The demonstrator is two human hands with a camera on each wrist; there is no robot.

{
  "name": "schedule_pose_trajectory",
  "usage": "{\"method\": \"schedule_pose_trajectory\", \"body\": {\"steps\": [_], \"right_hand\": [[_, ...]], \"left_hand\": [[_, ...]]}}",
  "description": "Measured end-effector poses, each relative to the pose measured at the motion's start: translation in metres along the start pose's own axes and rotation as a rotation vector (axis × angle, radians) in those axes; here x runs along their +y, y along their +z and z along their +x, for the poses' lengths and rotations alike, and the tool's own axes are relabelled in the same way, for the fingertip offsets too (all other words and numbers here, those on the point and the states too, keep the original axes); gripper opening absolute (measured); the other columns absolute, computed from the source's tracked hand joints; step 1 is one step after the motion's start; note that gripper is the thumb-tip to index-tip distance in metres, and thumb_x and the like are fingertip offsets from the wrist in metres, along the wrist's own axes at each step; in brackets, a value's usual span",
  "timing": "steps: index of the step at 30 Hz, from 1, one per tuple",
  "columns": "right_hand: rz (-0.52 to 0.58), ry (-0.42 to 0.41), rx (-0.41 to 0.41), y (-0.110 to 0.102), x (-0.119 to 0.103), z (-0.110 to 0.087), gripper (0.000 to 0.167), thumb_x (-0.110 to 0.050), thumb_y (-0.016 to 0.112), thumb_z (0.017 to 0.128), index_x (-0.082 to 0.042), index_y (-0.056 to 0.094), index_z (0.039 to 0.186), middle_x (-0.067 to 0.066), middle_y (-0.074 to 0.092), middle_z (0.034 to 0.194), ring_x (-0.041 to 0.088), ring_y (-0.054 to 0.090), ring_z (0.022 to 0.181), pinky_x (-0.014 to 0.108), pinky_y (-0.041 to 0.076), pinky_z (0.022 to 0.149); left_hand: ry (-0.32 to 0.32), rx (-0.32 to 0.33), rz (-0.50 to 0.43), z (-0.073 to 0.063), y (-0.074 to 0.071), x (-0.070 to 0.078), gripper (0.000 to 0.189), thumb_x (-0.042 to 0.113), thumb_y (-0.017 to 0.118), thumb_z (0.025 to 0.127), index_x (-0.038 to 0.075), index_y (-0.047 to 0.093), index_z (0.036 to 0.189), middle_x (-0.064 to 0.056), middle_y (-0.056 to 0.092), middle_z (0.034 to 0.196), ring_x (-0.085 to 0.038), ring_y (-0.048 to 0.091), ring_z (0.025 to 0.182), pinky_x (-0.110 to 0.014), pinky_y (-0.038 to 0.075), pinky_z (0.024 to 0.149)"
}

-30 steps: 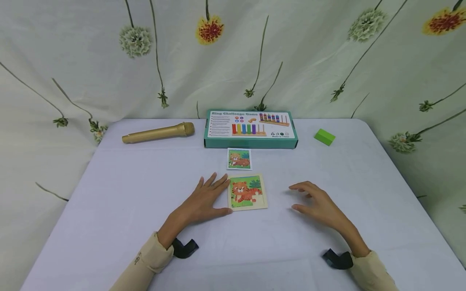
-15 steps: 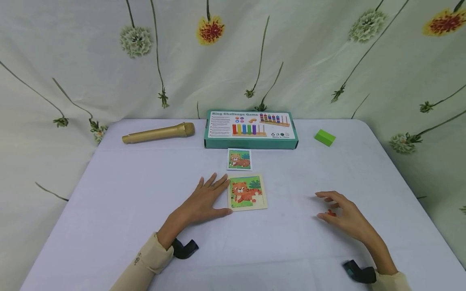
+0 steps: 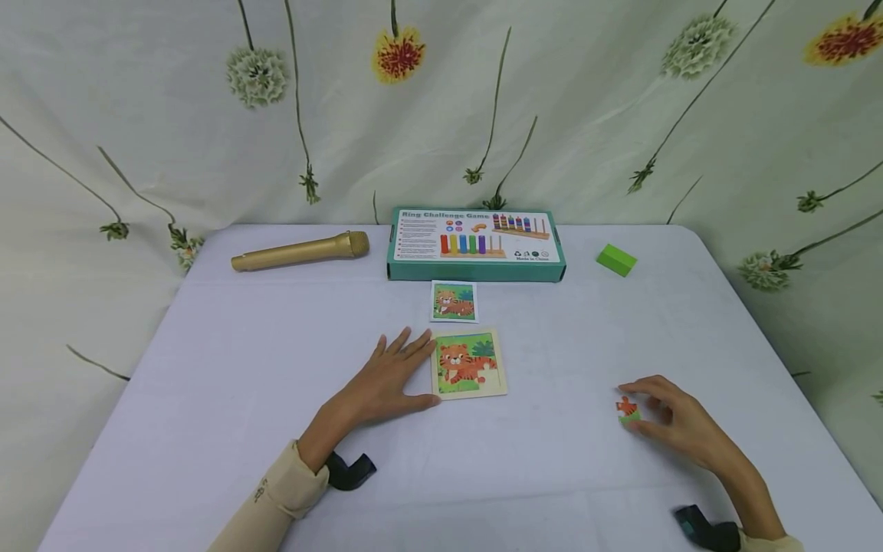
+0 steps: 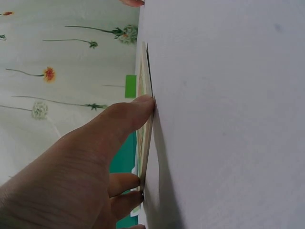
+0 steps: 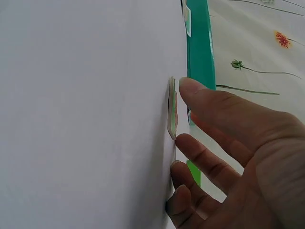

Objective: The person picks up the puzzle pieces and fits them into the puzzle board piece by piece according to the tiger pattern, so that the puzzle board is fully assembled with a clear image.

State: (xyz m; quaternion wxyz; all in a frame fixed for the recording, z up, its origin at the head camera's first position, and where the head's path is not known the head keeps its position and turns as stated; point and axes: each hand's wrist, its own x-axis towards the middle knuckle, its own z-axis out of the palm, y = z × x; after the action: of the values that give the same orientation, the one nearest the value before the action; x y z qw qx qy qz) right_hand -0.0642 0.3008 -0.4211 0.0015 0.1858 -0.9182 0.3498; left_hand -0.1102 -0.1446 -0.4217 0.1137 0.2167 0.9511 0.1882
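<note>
The left hand (image 3: 386, 379) lies spread beside a square wooden tiger puzzle (image 3: 469, 364), thumb and fingertips on its left edge. A pale piece-shaped gap shows at the puzzle's lower right. Farther right, the right hand (image 3: 679, 422) curves its thumb and forefinger round a small orange-and-green puzzle piece (image 3: 628, 409) low over the cloth. In the right wrist view the puzzle piece (image 5: 172, 112) is edge-on between thumb and forefinger, with the other fingers curled near the table. The left thumb (image 4: 145, 102) presses the puzzle's side in the left wrist view.
Behind the puzzle lies a matching tiger picture card (image 3: 454, 301). A green Ring Challenge Game box (image 3: 476, 272) stands at the back, with a gold toy microphone (image 3: 300, 253) on its left and a green block (image 3: 616, 260) on its right. White cloth (image 3: 207, 383) covers the table.
The right hand has moved right and toward the person, away from the puzzle; thumb and forefinger are now at opposite sides of the puzzle piece. The left hand stays in place.
</note>
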Motion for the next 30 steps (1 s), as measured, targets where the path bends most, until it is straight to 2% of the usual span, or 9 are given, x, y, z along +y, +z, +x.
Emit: {"method": "schedule_pose_trajectory", "body": {"steps": [5,12,21,26,30], "right_hand": [[0.000,0.010,-0.009,0.0013,0.0024,0.0000,0.047,-0.008,0.083,0.070,-0.009,0.067,0.115,0.002,0.057,0.107,0.002,0.049,0.089,0.011,0.041,0.075],[-0.030,0.015,0.000,0.0033,0.0021,0.0027,0.043,-0.007,0.084,0.069,-0.011,0.068,0.109,0.001,0.054,0.103,0.004,0.044,0.085,0.014,0.038,0.072],[-0.053,-0.014,0.011,0.0048,0.0012,0.0050,0.037,-0.001,0.083,0.068,-0.014,0.068,0.100,-0.002,0.055,0.098,0.002,0.049,0.086,0.012,0.040,0.074],[-0.068,-0.013,0.005,0.0054,0.0005,0.0063,0.037,0.000,0.082,0.069,-0.013,0.067,0.099,-0.002,0.055,0.099,0.002,0.050,0.086,0.012,0.042,0.075],[-0.068,0.002,0.010,0.0070,-0.0013,0.0089,0.037,0.003,0.080,0.071,-0.012,0.065,0.102,0.000,0.055,0.099,0.004,0.048,0.083,0.017,0.043,0.070]], "left_hand": [[0.001,0.003,-0.005,-0.0002,-0.0005,0.0004,0.091,0.057,0.068,0.080,0.016,0.029,0.151,0.002,0.019,0.159,-0.028,0.005,0.148,-0.056,0.001,0.116],[-0.001,0.003,-0.003,-0.0001,-0.0007,0.0007,0.091,0.057,0.068,0.080,0.016,0.030,0.151,0.002,0.019,0.159,-0.028,0.005,0.148,-0.056,0.001,0.116],[0.000,0.000,0.004,-0.0005,-0.0011,0.0010,0.091,0.057,0.068,0.080,0.017,0.029,0.152,0.003,0.018,0.159,-0.027,0.004,0.148,-0.056,0.001,0.116],[-0.004,0.000,0.001,-0.0008,-0.0015,0.0013,0.091,0.057,0.068,0.080,0.017,0.030,0.151,0.003,0.018,0.159,-0.027,0.005,0.148,-0.056,0.002,0.116],[-0.007,-0.001,0.003,-0.0008,-0.0013,0.0011,0.091,0.057,0.068,0.080,0.017,0.029,0.151,0.003,0.018,0.159,-0.027,0.004,0.148,-0.056,0.001,0.116]]}}
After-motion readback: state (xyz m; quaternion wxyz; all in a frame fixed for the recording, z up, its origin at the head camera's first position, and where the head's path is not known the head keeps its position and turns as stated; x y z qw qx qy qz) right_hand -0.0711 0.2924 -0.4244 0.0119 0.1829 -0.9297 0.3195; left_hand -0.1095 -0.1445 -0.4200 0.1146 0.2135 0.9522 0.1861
